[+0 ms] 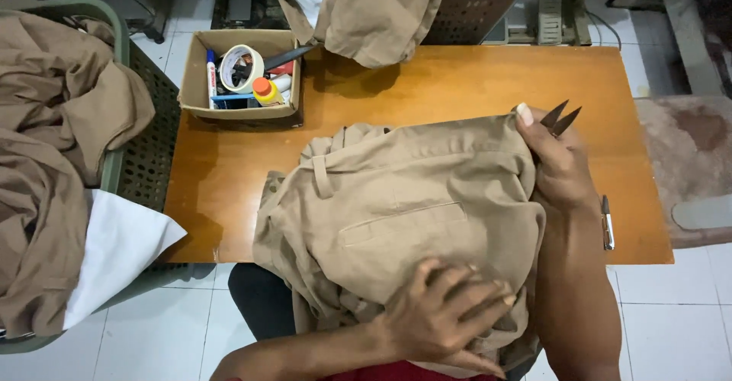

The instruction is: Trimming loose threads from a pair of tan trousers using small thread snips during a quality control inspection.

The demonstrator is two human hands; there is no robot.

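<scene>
A pair of khaki trousers (396, 205) lies bunched on the wooden table (457, 83), back pocket and belt loops facing up. My left hand (446, 312) presses flat on the near edge of the fabric, fingers spread and curled over it. At the waistband's far right corner my right hand (557, 167) grips the cloth and also holds a small pair of thread snips (560, 118), whose dark pointed blades stick out past my fingers.
A cardboard box (244, 80) at the table's back left holds tape, markers and bottles. A grey basket (480, 7) with more khaki garments overhangs the back edge. Another green basket (133, 122) full of khaki cloth stands left. A pen (607, 225) lies by the right edge.
</scene>
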